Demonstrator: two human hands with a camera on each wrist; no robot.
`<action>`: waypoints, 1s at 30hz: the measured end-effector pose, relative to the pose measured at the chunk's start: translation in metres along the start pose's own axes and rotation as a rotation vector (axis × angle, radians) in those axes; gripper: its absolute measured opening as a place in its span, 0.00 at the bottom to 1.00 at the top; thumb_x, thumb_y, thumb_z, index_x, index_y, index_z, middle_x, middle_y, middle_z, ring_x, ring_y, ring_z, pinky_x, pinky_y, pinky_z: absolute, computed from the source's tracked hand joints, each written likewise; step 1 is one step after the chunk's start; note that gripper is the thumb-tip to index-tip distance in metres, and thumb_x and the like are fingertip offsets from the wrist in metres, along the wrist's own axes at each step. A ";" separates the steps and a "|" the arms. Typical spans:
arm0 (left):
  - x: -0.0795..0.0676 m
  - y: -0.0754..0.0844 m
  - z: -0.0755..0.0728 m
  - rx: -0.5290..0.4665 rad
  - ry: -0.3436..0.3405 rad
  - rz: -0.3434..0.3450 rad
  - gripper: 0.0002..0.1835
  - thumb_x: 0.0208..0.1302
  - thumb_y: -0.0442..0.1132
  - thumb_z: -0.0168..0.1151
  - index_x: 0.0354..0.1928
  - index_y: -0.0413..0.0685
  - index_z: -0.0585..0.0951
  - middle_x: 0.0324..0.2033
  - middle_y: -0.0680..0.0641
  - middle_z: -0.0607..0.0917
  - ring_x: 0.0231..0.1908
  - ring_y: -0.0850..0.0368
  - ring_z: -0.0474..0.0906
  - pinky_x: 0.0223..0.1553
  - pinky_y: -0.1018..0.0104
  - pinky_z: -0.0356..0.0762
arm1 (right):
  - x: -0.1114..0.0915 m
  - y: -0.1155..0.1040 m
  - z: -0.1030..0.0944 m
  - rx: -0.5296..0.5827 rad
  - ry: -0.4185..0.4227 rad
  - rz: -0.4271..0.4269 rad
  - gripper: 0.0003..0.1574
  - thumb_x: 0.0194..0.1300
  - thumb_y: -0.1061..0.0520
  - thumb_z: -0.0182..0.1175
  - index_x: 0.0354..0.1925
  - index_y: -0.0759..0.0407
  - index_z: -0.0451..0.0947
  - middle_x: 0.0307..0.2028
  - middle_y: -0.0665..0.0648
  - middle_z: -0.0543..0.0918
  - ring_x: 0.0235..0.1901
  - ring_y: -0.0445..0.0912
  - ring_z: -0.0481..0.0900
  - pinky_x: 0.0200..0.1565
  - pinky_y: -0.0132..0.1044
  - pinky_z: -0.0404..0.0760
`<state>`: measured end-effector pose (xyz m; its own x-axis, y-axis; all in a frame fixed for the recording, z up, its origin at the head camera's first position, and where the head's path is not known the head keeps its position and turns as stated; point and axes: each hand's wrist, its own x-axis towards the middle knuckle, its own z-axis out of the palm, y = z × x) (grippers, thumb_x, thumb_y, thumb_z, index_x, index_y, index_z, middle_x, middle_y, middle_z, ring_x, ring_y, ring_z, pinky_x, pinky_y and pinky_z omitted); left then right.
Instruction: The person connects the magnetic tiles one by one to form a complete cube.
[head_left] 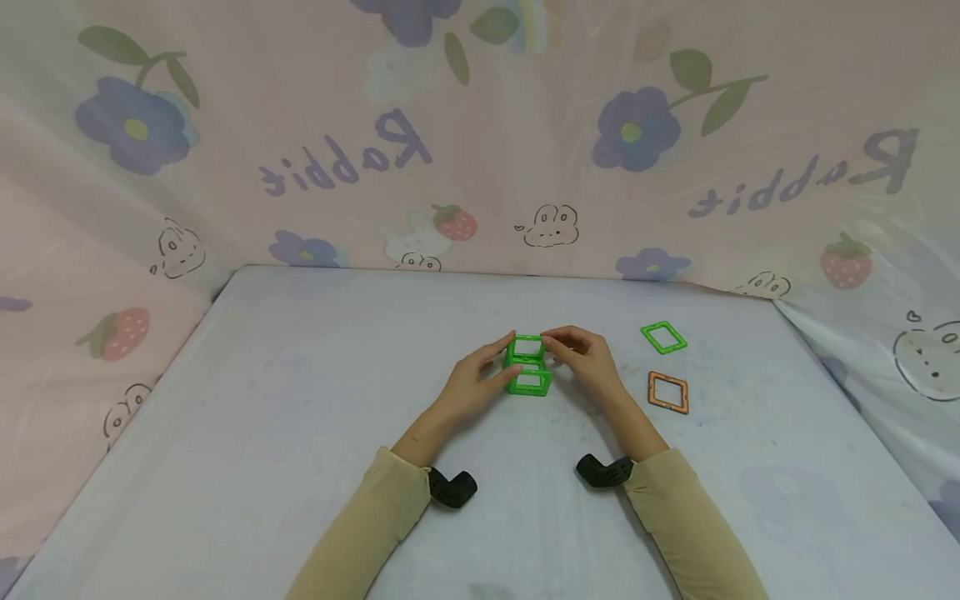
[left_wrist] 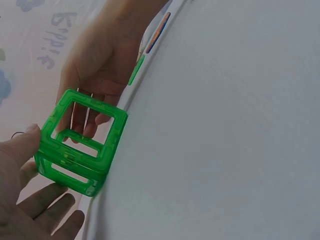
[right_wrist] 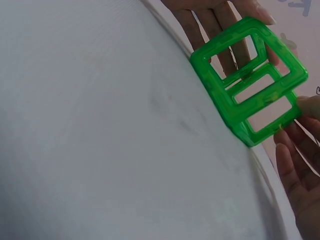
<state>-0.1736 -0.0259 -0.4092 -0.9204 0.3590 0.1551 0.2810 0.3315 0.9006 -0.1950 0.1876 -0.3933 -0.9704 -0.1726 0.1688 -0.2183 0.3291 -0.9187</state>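
Observation:
Several green magnetic tiles (head_left: 528, 359), open square frames, are joined into a box-like shape on the table. My left hand (head_left: 471, 383) holds its left side, thumb at the near tile and index finger up at the far one. With thumb and finger, my right hand (head_left: 591, 360) pinches the far tile at its upper right corner. In the left wrist view the box (left_wrist: 114, 137) shows a square face towards the camera, with the left thumb on its edge. The right wrist view shows the right thumb (right_wrist: 309, 106) against a tile's edge.
Right of my right hand, a loose green diamond-shaped frame (head_left: 682, 341) lies flat on the table, with an orange square frame (head_left: 652, 392) nearer to me. Printed cloth (head_left: 495, 167) hangs behind the white table (head_left: 315, 417). A black device (head_left: 453, 489) sits at each wrist.

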 end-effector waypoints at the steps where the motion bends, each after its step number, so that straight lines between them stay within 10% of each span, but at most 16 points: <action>1: 0.000 -0.001 0.000 -0.004 0.000 0.001 0.31 0.69 0.47 0.58 0.71 0.51 0.64 0.69 0.46 0.67 0.69 0.49 0.61 0.67 0.53 0.63 | 0.000 0.000 0.000 -0.003 -0.003 -0.002 0.17 0.68 0.60 0.58 0.49 0.72 0.78 0.44 0.73 0.82 0.44 0.64 0.78 0.39 0.38 0.81; 16: 0.001 -0.006 0.000 0.008 -0.006 0.014 0.31 0.69 0.47 0.58 0.71 0.52 0.64 0.66 0.46 0.71 0.69 0.51 0.62 0.67 0.54 0.63 | 0.005 0.023 -0.012 -0.060 -0.024 -0.020 0.20 0.70 0.49 0.57 0.49 0.62 0.81 0.43 0.66 0.84 0.43 0.53 0.81 0.41 0.31 0.80; 30: 0.000 -0.005 0.000 0.009 -0.026 0.002 0.31 0.69 0.48 0.57 0.72 0.55 0.63 0.66 0.43 0.71 0.69 0.49 0.61 0.68 0.55 0.61 | 0.009 0.034 -0.038 -0.156 0.166 0.122 0.25 0.68 0.42 0.57 0.51 0.60 0.80 0.45 0.56 0.84 0.38 0.36 0.78 0.39 0.28 0.75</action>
<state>-0.1754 -0.0275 -0.4137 -0.9126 0.3819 0.1459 0.2852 0.3391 0.8965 -0.2147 0.2327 -0.4094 -0.9914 0.0273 0.1279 -0.0993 0.4797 -0.8718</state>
